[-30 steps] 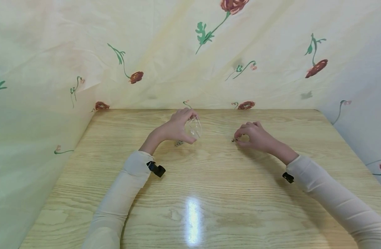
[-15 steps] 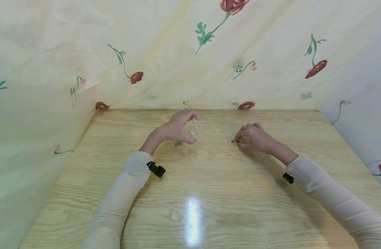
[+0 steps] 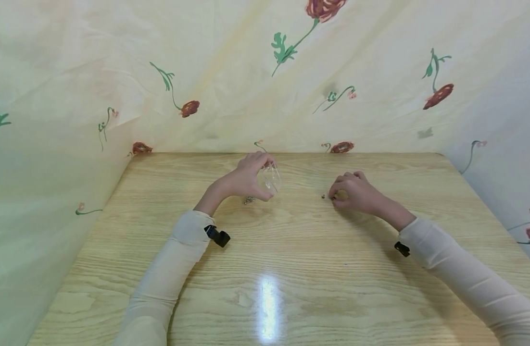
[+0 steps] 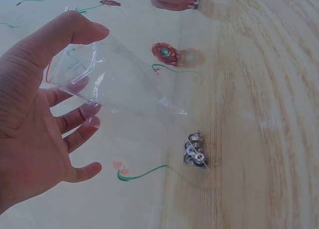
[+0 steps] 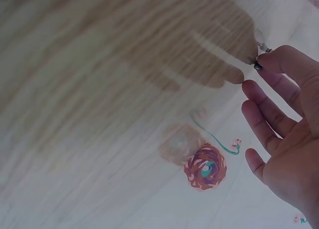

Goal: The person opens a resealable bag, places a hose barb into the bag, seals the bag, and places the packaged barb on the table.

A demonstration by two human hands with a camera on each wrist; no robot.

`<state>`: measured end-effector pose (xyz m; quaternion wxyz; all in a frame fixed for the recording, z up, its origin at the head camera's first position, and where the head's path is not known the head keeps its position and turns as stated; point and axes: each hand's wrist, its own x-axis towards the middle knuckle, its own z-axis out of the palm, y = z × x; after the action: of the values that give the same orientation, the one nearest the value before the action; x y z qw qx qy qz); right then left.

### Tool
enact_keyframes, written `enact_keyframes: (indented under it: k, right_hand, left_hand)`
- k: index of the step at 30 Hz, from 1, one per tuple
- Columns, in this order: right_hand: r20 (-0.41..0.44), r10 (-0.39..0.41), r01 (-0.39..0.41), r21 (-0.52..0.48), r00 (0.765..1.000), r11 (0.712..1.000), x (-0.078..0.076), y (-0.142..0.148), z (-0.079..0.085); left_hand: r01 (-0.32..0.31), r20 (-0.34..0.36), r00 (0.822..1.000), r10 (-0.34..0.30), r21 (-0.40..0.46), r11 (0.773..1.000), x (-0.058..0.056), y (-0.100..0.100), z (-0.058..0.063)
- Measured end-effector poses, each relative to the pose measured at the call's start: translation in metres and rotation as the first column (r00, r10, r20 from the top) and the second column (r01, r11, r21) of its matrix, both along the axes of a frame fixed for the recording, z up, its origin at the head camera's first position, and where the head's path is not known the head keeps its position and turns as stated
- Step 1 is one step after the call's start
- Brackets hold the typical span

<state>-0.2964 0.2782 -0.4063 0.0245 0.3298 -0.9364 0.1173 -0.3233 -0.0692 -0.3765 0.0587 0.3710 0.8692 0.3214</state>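
Note:
My left hand [image 3: 249, 179] pinches the upper edge of a clear plastic bag [image 4: 124, 84] between thumb and fingers, its mouth spread wide. Several small shiny metal pieces [image 4: 196, 152], round and ringed, lie together in the bag's lower corner; their exact kind is unclear. On the right, my right hand [image 3: 355, 193] has thumb and forefinger together at the tabletop, pinching a small dark metal piece [image 5: 257, 65] mostly hidden by the fingertips. Just beyond those fingertips, to their left in the head view, a second small metal piece [image 3: 323, 196] lies on the wood.
Both hands work over the far half of a light wooden table [image 3: 291, 250]. A flower-patterned cloth [image 3: 230, 86] hangs behind the table and along its sides. Each wrist wears a black camera strap [image 3: 217, 235].
My right hand has drawn slightly to the right with its fingertips closer together, leaving one metal piece apart on the table. My left hand and the bag have stayed nearly still.

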Motion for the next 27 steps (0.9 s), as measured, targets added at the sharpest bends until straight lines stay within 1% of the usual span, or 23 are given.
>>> enact_keyframes:
  k: [9, 20, 27]
  right_hand:
    - [-0.027, -0.005, 0.005, 0.006, 1.0, 1.0, 0.0023, -0.0004, -0.0006]
    - [-0.066, -0.011, 0.013, 0.038, 0.998, 0.999, 0.0026, 0.0027, -0.0005]
    - [-0.064, -0.021, 0.024, 0.045, 0.998, 0.999, 0.0038, 0.0035, 0.0]
  left_hand:
    - [0.004, -0.002, 1.0, -0.004, -0.005, 1.0, -0.0003, 0.0005, -0.0008]
    - [0.004, -0.006, 1.0, -0.004, -0.004, 1.0, 0.0002, 0.001, -0.0016]
    - [0.001, -0.011, 1.0, -0.001, -0.01, 1.0, 0.0004, 0.0009, -0.0021]
